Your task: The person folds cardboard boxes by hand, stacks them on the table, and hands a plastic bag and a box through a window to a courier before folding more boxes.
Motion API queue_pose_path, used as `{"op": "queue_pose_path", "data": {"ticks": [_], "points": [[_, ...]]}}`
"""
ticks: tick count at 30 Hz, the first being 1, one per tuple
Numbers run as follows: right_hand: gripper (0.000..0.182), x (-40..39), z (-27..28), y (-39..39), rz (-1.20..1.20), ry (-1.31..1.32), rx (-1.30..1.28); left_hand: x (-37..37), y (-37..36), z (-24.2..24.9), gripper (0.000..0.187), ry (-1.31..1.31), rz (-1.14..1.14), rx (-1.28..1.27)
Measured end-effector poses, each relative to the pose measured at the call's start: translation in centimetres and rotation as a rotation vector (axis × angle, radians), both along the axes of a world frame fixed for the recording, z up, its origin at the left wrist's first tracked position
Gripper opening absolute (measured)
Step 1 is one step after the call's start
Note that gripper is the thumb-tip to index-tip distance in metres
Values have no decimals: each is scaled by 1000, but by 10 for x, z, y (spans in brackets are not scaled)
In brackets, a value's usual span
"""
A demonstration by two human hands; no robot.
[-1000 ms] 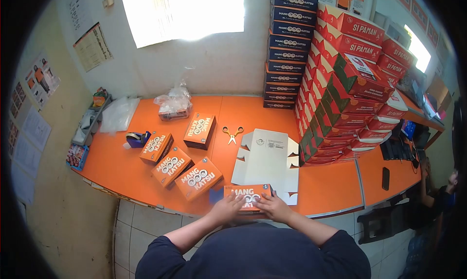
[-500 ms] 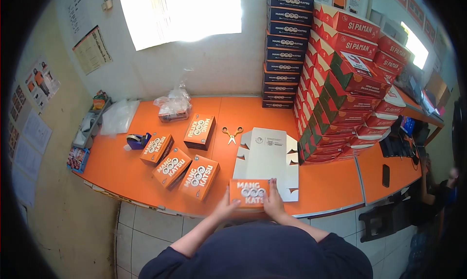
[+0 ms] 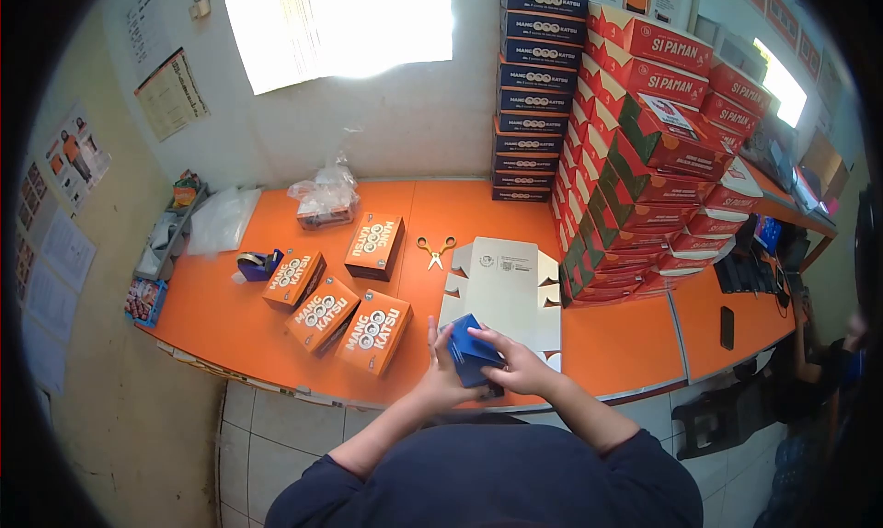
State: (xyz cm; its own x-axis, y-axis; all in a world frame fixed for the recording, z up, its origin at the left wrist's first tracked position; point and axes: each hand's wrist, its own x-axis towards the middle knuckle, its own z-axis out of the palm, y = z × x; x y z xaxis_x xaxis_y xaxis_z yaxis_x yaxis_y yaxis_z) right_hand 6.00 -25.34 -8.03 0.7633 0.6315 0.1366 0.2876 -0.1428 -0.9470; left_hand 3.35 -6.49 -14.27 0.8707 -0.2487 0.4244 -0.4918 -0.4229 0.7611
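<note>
Between my hands, near the table's front edge, a small carton box (image 3: 473,349) is held tilted with a dark blue side facing up. My left hand (image 3: 443,373) presses against its left side, fingers pointing up. From the right, my right hand (image 3: 521,366) grips it with fingers over the top and thumb below. Under and beyond it lies a flat, unfolded carton sheet (image 3: 501,284), white side up with small print and notched edges. Left of my hands stand orange "Mang Katsu" boxes (image 3: 375,333), several in a group.
Yellow-handled scissors (image 3: 435,250) lie beside the sheet. A blue tape dispenser (image 3: 261,265), a plastic-wrapped bundle (image 3: 326,201) and clear bags (image 3: 223,221) sit left. Tall stacks of navy boxes (image 3: 536,101) and red boxes (image 3: 664,123) rise at back right. A phone (image 3: 728,327) lies right.
The held box has been turned: its orange lettered face pointed up before, and a blue side shows now. My right hand has moved over its top. The other boxes stay put.
</note>
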Motion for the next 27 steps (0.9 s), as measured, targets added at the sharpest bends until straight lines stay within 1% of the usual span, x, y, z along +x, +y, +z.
{"op": "queue_pose_path", "data": {"ticks": [1, 3, 4, 5, 7, 8, 9, 11, 13, 14, 17, 18, 19, 21, 22, 25, 27], "points": [[57, 1, 3, -2, -17, 2, -58, 1, -1, 3, 124, 47, -20, -44], [52, 6, 9, -9, -50, 2, -173, 7, -2, 7, 127, 105, -171, -249], [43, 9, 0, -11, -130, -115, -120, 5, -1, 9, 115, 127, -109, -344], [42, 16, 8, -22, -86, -155, -85, 5, 5, 28, 107, 57, -115, -171], [41, 32, 38, -43, 1, -215, -12, 5, 23, 87, 93, -64, -124, 176], [42, 32, 55, -43, 26, -312, -31, 0, 20, 104, 74, -67, -45, 194], [41, 30, 68, -41, 31, -452, -128, -1, 20, 117, 83, -93, -15, 284], [39, 17, 95, -24, 23, -561, -334, 6, 18, 119, 93, -158, 13, 193], [47, 10, 96, -8, 104, -676, -207, 9, 17, 116, 104, -212, 40, 128], [58, 4, 101, -4, 106, -638, -228, 11, 17, 117, 109, -240, 53, 97], [61, -2, 103, 7, 6, -570, -134, 6, 27, 131, 117, -173, 41, 172], [55, -4, 109, 7, -49, -537, -56, 1, 28, 140, 115, -185, 44, 150], [53, -2, 110, 6, -73, -554, -56, -1, 31, 144, 114, -208, 12, 156], [52, 7, 110, -3, -123, -587, -54, -4, 38, 155, 110, -253, -51, 169], [53, 12, 112, -7, -130, -587, -53, -10, 39, 165, 107, -212, -43, 241], [52, 28, 111, -28, 68, -551, -113, -15, 45, 174, 102, -156, -40, 418], [49, 20, 111, -17, 42, -658, -113, -12, 40, 166, 101, -188, 18, 335]]}}
